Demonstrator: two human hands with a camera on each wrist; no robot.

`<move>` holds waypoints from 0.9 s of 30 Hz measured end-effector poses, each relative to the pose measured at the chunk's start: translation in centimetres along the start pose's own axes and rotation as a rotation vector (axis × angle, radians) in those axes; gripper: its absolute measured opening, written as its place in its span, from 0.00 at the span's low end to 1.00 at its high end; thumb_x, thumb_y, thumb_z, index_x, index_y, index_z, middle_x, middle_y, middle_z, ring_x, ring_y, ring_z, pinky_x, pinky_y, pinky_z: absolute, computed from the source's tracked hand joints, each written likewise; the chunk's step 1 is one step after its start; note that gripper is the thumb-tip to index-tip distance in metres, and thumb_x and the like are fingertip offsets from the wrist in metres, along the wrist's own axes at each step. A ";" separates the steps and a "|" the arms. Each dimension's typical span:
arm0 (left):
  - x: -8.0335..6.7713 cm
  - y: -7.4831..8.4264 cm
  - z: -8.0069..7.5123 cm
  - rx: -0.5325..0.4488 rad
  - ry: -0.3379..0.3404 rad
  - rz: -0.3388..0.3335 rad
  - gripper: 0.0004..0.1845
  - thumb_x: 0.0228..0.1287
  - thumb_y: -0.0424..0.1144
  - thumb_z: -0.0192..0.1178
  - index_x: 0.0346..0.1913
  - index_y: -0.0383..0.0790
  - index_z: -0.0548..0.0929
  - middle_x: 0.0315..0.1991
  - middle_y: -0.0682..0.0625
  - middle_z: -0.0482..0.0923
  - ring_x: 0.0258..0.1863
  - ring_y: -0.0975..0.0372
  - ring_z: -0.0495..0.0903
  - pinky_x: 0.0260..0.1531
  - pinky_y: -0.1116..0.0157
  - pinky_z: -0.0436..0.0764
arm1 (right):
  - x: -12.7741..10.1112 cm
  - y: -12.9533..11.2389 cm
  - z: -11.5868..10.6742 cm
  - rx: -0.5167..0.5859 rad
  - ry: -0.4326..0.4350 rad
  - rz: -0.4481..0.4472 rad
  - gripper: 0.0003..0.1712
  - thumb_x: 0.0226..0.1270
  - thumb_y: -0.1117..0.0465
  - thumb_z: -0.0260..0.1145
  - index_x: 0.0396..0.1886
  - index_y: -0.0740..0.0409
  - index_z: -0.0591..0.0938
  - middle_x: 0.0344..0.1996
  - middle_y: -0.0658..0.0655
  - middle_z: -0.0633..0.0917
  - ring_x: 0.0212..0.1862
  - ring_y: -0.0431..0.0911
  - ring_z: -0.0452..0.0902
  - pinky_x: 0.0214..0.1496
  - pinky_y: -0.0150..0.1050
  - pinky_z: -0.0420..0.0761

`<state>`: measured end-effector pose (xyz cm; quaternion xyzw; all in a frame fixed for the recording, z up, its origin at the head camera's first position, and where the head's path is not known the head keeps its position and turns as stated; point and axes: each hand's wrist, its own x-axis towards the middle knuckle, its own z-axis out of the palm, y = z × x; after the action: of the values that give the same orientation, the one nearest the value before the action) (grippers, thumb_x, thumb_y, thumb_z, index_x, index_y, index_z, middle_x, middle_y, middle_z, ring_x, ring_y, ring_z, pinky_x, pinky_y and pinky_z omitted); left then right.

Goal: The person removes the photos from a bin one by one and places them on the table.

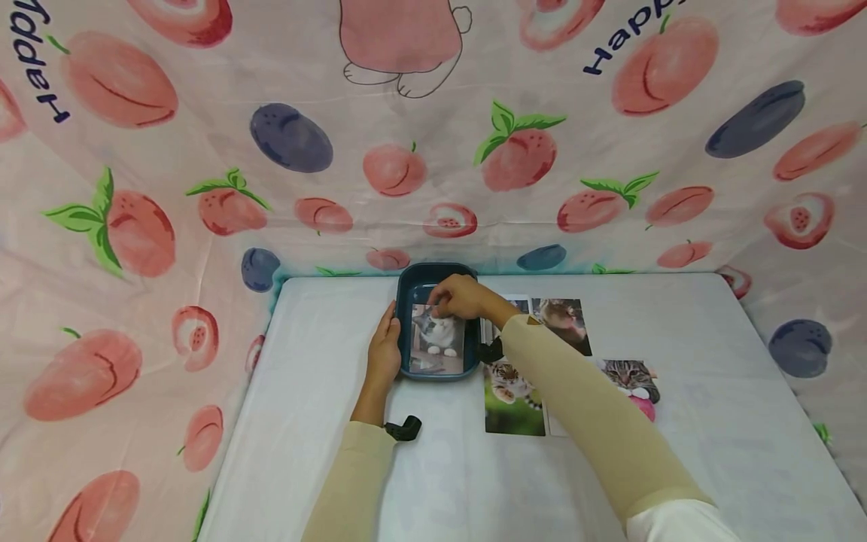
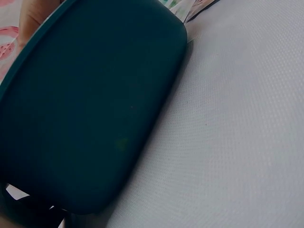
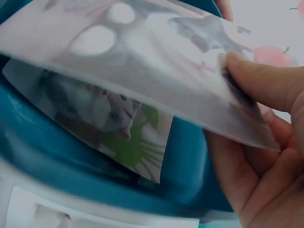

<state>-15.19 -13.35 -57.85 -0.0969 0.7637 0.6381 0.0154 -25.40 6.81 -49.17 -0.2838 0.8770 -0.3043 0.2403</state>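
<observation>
A dark teal tray (image 1: 439, 376) stands toward the back of the table, and its outer wall (image 2: 95, 104) fills much of the left wrist view. My left hand (image 1: 384, 354) holds it by its left side. Over the tray, my right hand (image 1: 459, 296) pinches a photo card (image 1: 436, 342) of a grey and white kitten, thumb on the picture side and fingers beneath. In the right wrist view this card (image 3: 137, 57) is tilted above another photo card (image 3: 109, 123), a cat with green leaves, lying inside the tray.
Right of the tray on the white table (image 1: 433, 482) lie several photo cards, including a tiger cub card (image 1: 511, 406), a cat card (image 1: 562, 324) and a tabby card with a pink object (image 1: 633, 380). My right forearm (image 1: 582, 406) partly covers them. A fruit-print cloth (image 1: 406, 211) hangs behind.
</observation>
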 end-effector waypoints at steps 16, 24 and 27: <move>0.0 0.0 0.1 0.017 0.008 -0.001 0.26 0.84 0.52 0.38 0.80 0.60 0.60 0.82 0.55 0.55 0.82 0.54 0.50 0.80 0.46 0.51 | -5.2 4.2 -4.7 0.302 0.189 0.083 0.18 0.71 0.48 0.70 0.56 0.48 0.86 0.45 0.55 0.85 0.44 0.50 0.77 0.43 0.43 0.79; 0.0 0.2 0.2 0.029 0.011 -0.005 0.27 0.84 0.53 0.38 0.80 0.61 0.59 0.82 0.56 0.55 0.83 0.55 0.49 0.81 0.47 0.50 | -9.4 7.0 -8.0 0.263 0.280 0.095 0.21 0.72 0.50 0.69 0.58 0.56 0.85 0.41 0.56 0.84 0.42 0.48 0.78 0.43 0.41 0.79; 0.0 0.3 0.2 0.028 0.013 -0.009 0.26 0.84 0.53 0.38 0.80 0.62 0.60 0.82 0.57 0.55 0.83 0.55 0.49 0.81 0.47 0.50 | -10.9 8.3 -8.9 0.225 0.244 0.100 0.20 0.73 0.51 0.68 0.58 0.57 0.85 0.41 0.57 0.85 0.41 0.48 0.78 0.43 0.41 0.79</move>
<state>-15.23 -13.14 -57.61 -0.1044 0.7721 0.6267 0.0147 -25.69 22.78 -45.83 -0.1719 0.8731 -0.4204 0.1773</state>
